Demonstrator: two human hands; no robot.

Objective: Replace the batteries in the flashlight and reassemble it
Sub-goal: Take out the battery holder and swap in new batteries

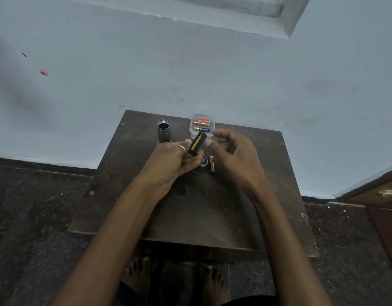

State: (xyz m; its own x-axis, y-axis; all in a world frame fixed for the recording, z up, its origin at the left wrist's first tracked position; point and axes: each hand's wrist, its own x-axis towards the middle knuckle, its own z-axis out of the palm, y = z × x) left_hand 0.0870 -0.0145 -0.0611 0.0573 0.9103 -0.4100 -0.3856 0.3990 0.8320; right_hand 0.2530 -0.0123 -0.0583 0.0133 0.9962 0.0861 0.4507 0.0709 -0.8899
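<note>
My left hand [175,160] grips a black battery holder [197,144] with a yellow-and-black battery seated in it, tilted up toward the far right. Just to its right hovers my right hand [231,151], fingers curled and apart, holding nothing. The grey flashlight body [163,131] stands upright on its head at the back left of the table, its open end facing up. A clear plastic box [202,125] behind the holder contains two batteries, an orange one and a dark one. A black tail cap [204,162] and a loose copper-coloured battery [211,163] lie on the table between my hands.
Everything sits on a small dark wooden table [212,208] pushed against a pale blue wall. Dark speckled floor surrounds it, and my bare feet show under the near edge. A wooden door or cabinet corner [380,191] juts in at the right.
</note>
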